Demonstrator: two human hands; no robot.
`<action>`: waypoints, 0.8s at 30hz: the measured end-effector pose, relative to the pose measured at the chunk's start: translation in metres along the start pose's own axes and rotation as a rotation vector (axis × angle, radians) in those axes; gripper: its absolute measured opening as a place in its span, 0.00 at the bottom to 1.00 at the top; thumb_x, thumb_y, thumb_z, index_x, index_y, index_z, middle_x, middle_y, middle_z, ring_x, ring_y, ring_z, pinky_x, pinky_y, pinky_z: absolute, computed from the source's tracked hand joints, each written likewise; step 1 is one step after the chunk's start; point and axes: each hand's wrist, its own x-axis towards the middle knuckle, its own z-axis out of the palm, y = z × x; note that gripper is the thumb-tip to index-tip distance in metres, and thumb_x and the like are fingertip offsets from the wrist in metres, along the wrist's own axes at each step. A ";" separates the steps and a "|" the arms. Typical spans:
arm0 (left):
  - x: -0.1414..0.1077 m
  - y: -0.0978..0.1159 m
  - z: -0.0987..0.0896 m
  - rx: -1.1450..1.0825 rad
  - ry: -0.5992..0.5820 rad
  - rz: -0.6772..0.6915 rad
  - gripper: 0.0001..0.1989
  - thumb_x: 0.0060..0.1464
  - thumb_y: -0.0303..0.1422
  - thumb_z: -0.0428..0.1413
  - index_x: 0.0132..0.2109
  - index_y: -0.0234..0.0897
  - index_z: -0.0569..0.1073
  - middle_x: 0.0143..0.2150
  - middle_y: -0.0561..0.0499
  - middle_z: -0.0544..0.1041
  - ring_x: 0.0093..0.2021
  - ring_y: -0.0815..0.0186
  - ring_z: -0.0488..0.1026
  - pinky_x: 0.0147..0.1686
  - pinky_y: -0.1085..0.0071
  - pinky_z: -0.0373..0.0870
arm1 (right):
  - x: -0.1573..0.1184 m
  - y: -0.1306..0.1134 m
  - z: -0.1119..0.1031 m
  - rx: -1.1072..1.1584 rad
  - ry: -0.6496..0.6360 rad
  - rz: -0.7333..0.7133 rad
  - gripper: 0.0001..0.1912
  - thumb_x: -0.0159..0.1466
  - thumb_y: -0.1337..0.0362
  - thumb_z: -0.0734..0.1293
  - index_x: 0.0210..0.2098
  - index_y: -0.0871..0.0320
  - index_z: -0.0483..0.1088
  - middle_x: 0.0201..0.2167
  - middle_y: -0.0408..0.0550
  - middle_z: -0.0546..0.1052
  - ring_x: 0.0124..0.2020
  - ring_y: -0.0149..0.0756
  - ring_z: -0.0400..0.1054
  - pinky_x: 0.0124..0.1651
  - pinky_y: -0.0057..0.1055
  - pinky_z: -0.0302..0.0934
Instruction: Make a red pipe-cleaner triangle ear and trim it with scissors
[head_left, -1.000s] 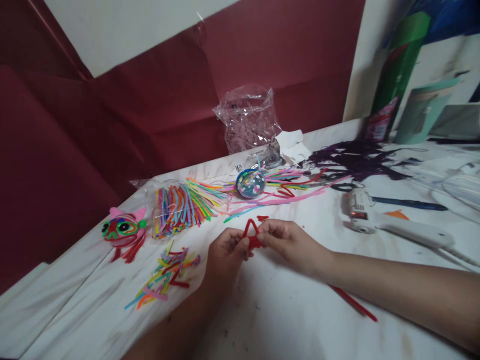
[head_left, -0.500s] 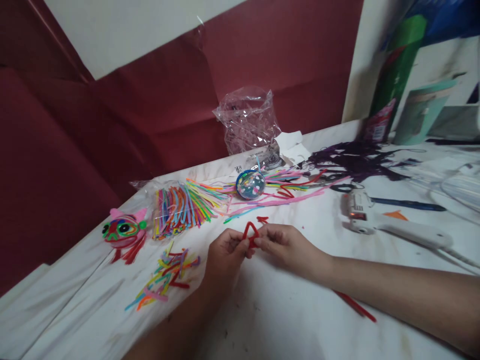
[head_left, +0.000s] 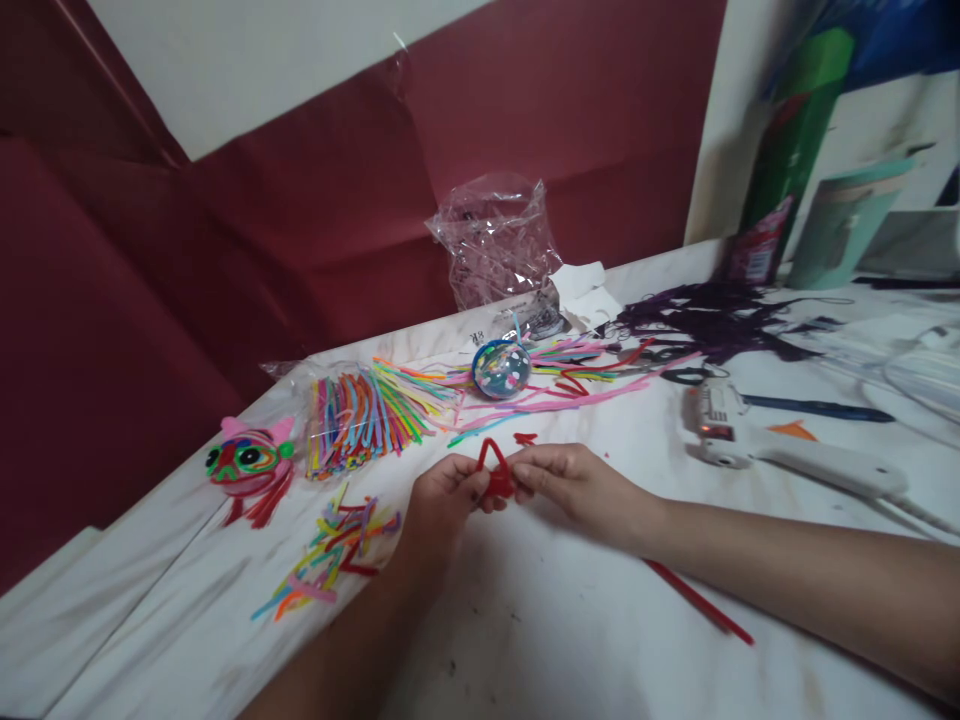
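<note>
A bent red pipe cleaner forms a pointed loop between my two hands, with more red wound at its lower part. My left hand pinches its left side. On its right side, the fingertips of my right hand are closed on it. A small red piece lies just beyond my right fingers. Straight red pipe cleaners stick out from under my right forearm. Left of my left hand is a pile of short coloured pieces.
A glue gun and its cord lie on the right. Behind my hands are a decorated ball and a bag of pipe cleaners. A colourful pipe-cleaner face lies left; purple scraps and a green cup are back right.
Both hands have shifted slightly left with the red loop, which now stands wider open. My right forearm has moved up a little, showing more of the straight red pipe cleaners.
</note>
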 end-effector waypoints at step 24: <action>-0.003 -0.004 0.005 -0.012 0.013 -0.022 0.07 0.42 0.31 0.58 0.25 0.32 0.68 0.20 0.52 0.72 0.23 0.70 0.68 0.29 0.72 0.63 | -0.003 0.014 0.008 0.126 0.156 0.101 0.13 0.55 0.56 0.65 0.28 0.61 0.65 0.24 0.44 0.70 0.25 0.28 0.62 0.28 0.26 0.54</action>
